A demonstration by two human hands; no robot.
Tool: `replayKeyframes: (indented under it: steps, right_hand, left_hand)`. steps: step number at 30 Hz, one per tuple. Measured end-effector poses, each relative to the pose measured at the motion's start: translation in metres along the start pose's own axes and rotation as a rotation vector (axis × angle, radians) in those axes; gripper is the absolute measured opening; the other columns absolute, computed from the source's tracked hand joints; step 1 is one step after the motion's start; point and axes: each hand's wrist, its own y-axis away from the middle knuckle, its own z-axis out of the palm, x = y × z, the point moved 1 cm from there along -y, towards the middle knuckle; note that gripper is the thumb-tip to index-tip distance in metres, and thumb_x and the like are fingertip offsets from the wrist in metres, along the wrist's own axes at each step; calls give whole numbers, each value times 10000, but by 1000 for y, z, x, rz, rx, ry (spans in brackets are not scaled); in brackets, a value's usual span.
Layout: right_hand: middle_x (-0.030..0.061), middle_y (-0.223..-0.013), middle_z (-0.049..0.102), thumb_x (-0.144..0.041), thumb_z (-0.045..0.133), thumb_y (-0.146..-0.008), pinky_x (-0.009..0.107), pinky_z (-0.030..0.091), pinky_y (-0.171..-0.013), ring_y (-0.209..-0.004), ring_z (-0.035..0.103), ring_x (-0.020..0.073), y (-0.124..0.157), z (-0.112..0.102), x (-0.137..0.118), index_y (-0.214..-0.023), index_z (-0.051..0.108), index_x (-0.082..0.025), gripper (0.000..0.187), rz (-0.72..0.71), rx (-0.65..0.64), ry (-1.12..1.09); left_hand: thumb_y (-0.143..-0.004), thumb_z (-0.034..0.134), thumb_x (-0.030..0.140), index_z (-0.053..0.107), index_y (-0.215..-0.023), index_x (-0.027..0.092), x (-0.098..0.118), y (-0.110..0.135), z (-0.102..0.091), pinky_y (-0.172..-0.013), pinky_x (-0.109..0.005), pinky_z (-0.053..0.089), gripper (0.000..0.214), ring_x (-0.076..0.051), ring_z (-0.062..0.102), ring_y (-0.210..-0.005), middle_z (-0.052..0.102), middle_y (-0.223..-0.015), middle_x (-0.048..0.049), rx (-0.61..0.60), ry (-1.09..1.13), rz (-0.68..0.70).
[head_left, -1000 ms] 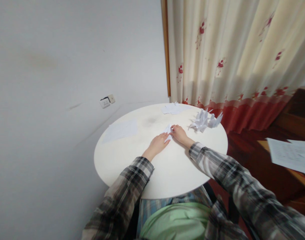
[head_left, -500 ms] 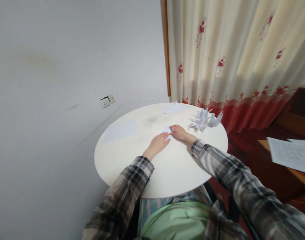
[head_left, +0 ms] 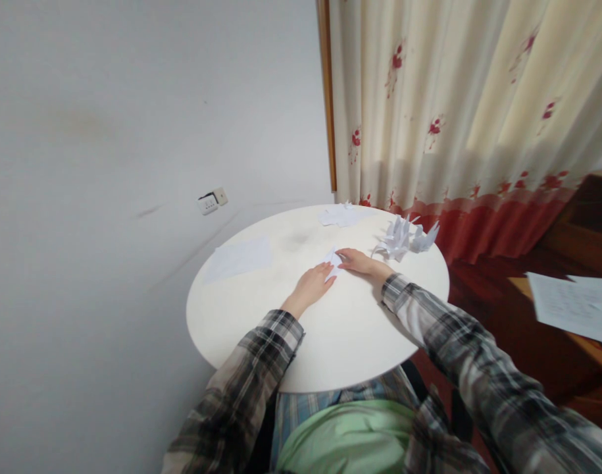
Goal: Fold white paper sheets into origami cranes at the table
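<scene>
A small piece of folded white paper lies on the round white table, between my two hands. My left hand rests over its left side, fingers on the paper and thumb along the near edge. At the right edge of the paper, my right hand has its thumb and fingers closed in a pinch. Part of the paper is hidden under the left fingers. To the right and a little farther away stands a cluster of pointed folded white paper pieces.
Flat white sheets lie at the table's left, with more paper pieces at the far edge. A wall with a socket rises on the left. Behind hangs a floral curtain. Written sheets lie on another surface at right.
My right hand has shifted slightly to the right, so more of the folded paper shows between the hands. My left hand stays almost in place.
</scene>
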Motion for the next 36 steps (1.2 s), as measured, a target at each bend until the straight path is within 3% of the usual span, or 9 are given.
replayKeyframes:
  steps: [8,15,24,30,36]
  right_hand:
    - [136,-1218,525,-255,607,-756,328,357,-962,-1105,500,197,-1,2,2,-1182,501,-115,461,12,28,-30]
    - [134,-1207,535,-258,618,-745,332,365,-956,-1100,505,206,0,3,2,-1166,515,-117,456,17,41,-45]
    - [123,-1203,537,-240,620,-738,328,361,-959,-1102,504,194,-1,4,3,-1165,519,-136,451,37,54,-32]
    - [127,-1205,535,-246,613,-743,338,363,-956,-1099,504,202,0,2,1,-1160,520,-132,442,34,48,-39]
    - [119,-1204,536,-249,612,-741,341,362,-958,-1101,502,195,1,2,1,-1156,522,-145,437,35,53,-41]
  left_hand:
    - [-875,319,343,467,-1210,101,3,1,-4,-993,-331,351,439,-201,461,-1167,504,-1259,-120,17,-58,4]
    - [-849,367,331,571,-1053,121,6,3,-6,-896,-343,427,358,-228,564,-1016,613,-1083,-128,44,-109,-107]
    - [-840,383,278,488,-1149,108,-1,0,1,-944,-315,399,367,-196,522,-1083,563,-1167,-129,67,22,-73]
    - [-856,343,321,430,-1200,40,-6,-2,6,-995,-322,344,453,-220,447,-1175,490,-1247,-182,43,-6,-88]
    - [-871,302,379,399,-1241,62,-9,-2,7,-996,-365,326,497,-237,393,-1222,435,-1303,-184,-13,-44,-118]
